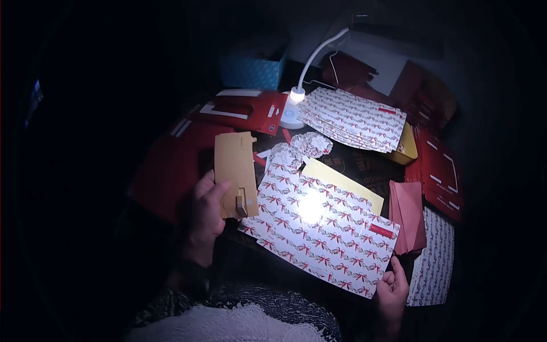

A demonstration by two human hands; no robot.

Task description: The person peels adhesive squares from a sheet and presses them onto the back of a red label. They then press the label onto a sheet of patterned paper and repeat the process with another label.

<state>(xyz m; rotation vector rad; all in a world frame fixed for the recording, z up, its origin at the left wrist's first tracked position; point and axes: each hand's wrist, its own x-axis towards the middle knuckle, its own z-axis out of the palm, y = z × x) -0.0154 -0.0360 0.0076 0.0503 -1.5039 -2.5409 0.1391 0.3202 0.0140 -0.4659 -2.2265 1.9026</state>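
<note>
My left hand (208, 208) grips a small brown cardboard piece (235, 171), thumb across its face; a slot and a raised tab show near its lower end. At the lower right corner of a white sheet printed with garlands and red bows (285, 216), my right hand (393, 288) pinches the edge, its index finger stretched out along the side. That sheet lies tilted in front of me, with a bright glare at its middle and a red label on its right. A pale yellow sheet (345, 185) sticks out from behind it.
A lit white gooseneck lamp (297, 94) stands at the back, beside a stack of patterned sheets (356, 118). Red printed cardboard (250, 111) lies left, more red pieces (439, 174) right. Pink-red folded paper (405, 219), crumpled scraps (307, 145) and a blue box (253, 71) surround them.
</note>
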